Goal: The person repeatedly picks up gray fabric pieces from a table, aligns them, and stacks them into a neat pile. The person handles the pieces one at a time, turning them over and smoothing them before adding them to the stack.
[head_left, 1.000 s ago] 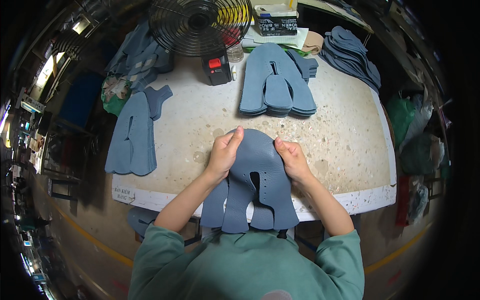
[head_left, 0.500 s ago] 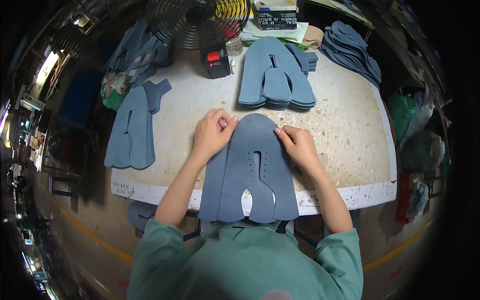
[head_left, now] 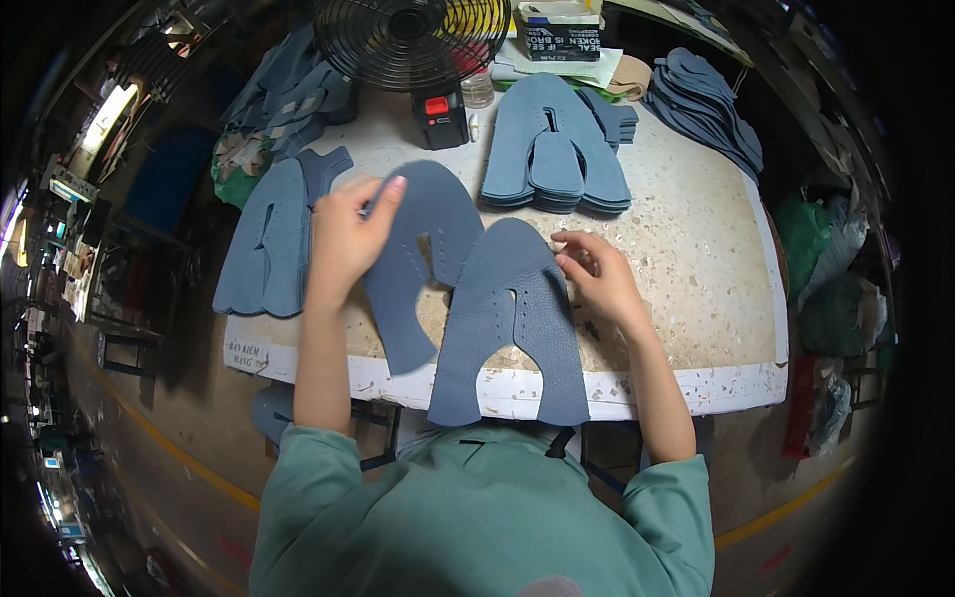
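My left hand (head_left: 346,234) pinches the upper left edge of a blue leather shoe-upper piece (head_left: 443,199) and holds it raised and tilted to the left. This piece has rows of punched holes beside a slot. A second blue leather shoe-upper piece (head_left: 547,328), grainy and arched, lies in front of me, its two legs reaching over the table's near edge. The raised piece partly overlaps its left side in view. My right hand (head_left: 600,277) is beside the lying piece's upper right edge, its thumb and forefinger apart with nothing between them.
Stacks of blue leather parts stand at the back middle (head_left: 553,164), left (head_left: 261,249) and back right (head_left: 701,109) of the white table (head_left: 686,298). A black fan (head_left: 438,114) and a black box (head_left: 562,40) stand at the back. Green bags (head_left: 801,234) are at the right.
My left hand has moved left and up, lifting a shoe-upper piece away from the one in front of me. My right hand has let go of the edge and its fingers have parted.
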The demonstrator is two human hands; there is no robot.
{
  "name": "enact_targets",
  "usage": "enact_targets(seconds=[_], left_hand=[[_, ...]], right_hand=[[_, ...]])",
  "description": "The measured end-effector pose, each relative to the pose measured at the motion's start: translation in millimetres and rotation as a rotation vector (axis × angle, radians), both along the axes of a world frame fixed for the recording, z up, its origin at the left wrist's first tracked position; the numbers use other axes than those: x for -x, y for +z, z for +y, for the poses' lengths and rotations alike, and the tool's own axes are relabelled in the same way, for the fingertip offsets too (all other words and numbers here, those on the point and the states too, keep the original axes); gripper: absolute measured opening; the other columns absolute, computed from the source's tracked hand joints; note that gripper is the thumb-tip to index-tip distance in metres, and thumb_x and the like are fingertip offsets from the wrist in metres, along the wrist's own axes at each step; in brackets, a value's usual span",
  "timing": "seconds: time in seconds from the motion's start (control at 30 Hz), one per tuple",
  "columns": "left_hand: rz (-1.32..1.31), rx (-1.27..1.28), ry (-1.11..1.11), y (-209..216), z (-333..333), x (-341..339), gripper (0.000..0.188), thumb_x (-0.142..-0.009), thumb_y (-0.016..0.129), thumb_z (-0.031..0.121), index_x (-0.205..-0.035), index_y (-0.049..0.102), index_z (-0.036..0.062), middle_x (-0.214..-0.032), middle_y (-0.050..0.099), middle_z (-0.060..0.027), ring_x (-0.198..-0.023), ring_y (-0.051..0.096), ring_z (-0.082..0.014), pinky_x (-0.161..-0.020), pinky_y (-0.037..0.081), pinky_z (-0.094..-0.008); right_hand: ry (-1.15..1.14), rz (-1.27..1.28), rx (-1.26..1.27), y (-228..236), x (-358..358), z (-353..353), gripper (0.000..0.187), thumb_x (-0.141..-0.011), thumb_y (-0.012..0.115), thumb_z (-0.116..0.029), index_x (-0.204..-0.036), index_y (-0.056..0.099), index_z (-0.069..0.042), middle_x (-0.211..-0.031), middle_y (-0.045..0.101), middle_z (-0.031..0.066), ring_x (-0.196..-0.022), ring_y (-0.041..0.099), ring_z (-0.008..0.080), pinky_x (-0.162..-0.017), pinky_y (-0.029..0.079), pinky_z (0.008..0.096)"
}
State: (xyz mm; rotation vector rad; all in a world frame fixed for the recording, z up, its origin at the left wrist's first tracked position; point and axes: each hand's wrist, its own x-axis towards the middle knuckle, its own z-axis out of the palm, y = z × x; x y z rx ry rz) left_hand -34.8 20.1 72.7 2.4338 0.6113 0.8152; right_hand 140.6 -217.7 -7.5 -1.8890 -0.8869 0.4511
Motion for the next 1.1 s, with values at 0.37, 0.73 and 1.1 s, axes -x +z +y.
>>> enact_targets(seconds=[0.37,0.73,1.1], left_hand=[[-0.281,0.157,-0.283,90.3,-65.3,52.5,0.023,-0.087,0.063,0.013,-0.074,0.06,-0.0062,-0.056,0.049,0.0003,-0.053,0.041,-0.0045,-0.048,0.031,-0.0215],[0.204,0.698,-0.432,-34.4,-65.1,-36.5,0.034,-0.095,0.055,0.029,-0.097,0.067,-0.0024,-0.077,0.067,-0.0055,-0.072,0.058,-0.0075,-0.066,0.048,-0.0243],[-0.039,1.251,-0.431,-71.7,-78.7,-34.2,0.042,-0.099,0.046,0.037,-0.087,0.066,0.0011,-0.08,0.062,0.0012,-0.072,0.052,-0.003,-0.066,0.043,-0.0195]], right_hand=[[0.114,0.291,-0.139,8.6,-4.9,-1.8,0.023,-0.092,0.057,-0.017,-0.112,0.063,-0.008,-0.087,0.063,-0.0015,-0.077,0.054,0.0044,-0.064,0.039,0.0181],[0.183,0.594,-0.134,-4.4,2.1,5.6,0.041,-0.101,0.037,-0.037,-0.118,0.058,-0.006,-0.085,0.061,0.0,-0.068,0.056,0.0067,-0.059,0.049,0.0215],[0.15,0.576,-0.455,-2.7,37.8,14.8,0.033,-0.098,0.051,-0.027,-0.108,0.062,0.002,-0.09,0.064,0.0013,-0.081,0.055,0.0055,-0.072,0.046,0.0209]])
